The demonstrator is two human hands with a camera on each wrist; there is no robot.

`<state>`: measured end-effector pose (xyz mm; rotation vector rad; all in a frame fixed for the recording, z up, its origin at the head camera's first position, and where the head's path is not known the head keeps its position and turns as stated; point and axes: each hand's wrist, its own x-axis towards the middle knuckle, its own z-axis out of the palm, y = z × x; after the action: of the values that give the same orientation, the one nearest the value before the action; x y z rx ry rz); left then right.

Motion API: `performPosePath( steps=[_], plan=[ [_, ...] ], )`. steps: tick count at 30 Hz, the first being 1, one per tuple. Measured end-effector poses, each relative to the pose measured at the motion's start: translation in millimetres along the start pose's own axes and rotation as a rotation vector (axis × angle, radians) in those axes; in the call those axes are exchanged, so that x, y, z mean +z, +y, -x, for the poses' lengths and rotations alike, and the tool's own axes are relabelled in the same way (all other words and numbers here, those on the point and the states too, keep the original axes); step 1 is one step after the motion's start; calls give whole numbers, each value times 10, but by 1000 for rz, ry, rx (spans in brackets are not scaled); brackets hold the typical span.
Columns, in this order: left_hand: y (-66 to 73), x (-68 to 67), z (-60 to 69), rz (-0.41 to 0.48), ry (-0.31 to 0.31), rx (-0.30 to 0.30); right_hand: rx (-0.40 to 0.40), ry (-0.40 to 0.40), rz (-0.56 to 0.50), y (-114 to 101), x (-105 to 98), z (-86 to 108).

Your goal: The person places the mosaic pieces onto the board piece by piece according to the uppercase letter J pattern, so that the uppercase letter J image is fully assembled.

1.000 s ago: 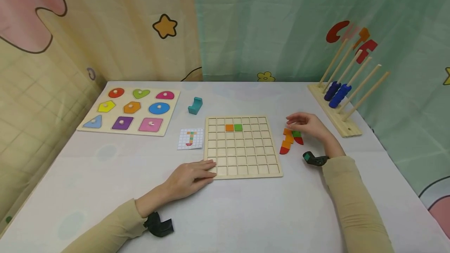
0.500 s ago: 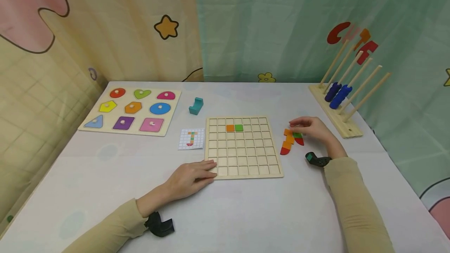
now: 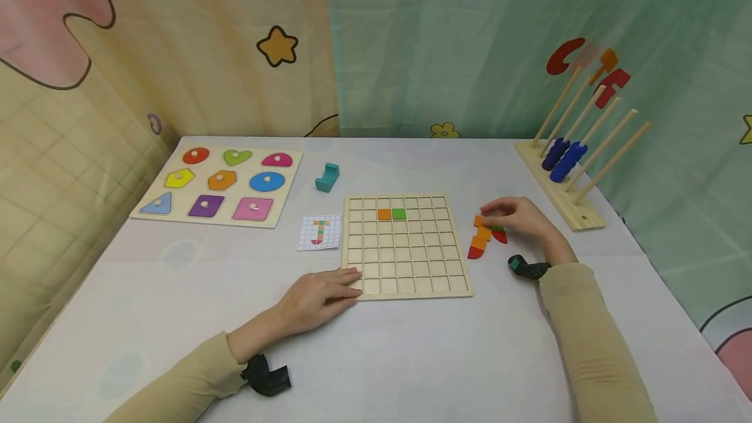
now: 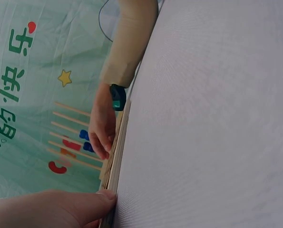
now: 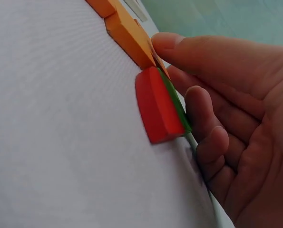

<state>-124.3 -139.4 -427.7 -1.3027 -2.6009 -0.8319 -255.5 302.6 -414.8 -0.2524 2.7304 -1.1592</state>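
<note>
My left hand (image 3: 314, 302) rests on the lower left corner of a wooden grid board (image 3: 411, 253), with the thumb (image 4: 91, 204) against its edge in the left wrist view. An orange square tile (image 3: 384, 214) and a green one (image 3: 399, 214) lie side by side in the board's second row. Right of the board, my right hand (image 3: 519, 215) is over a small group of loose tiles. It pinches a tilted orange tile (image 5: 161, 66). Below that are a red rounded piece (image 5: 155, 104), a green tile (image 5: 173, 97) and other orange tiles (image 5: 129, 38).
A pattern card (image 3: 317, 232) with a hook-shaped figure lies left of the board. Behind it sits a teal block (image 3: 327, 177). A knobbed shape puzzle (image 3: 235, 198) is at the back left, and a peg stand (image 3: 564, 198) with blue beads at the back right.
My right hand has come down slightly and its fingers have moved from above the tiles onto an orange one. The left hand has stayed on the board's corner.
</note>
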Motion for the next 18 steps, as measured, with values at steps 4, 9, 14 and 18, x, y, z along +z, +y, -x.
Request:
performPosePath(
  steps=[4,9,14,18],
  plan=[
    [-9,16,6,0,13,0,-7,-11,11,6,-2,0],
    [-25,43,14,18,46,-14,-10,-23,1,15,-9,-2],
    [-35,58,16,52,70,-25,-14,-33,-3,13,-15,-2],
    [-32,53,19,79,67,-41,-14,-43,8,7,-16,1]
  ],
)
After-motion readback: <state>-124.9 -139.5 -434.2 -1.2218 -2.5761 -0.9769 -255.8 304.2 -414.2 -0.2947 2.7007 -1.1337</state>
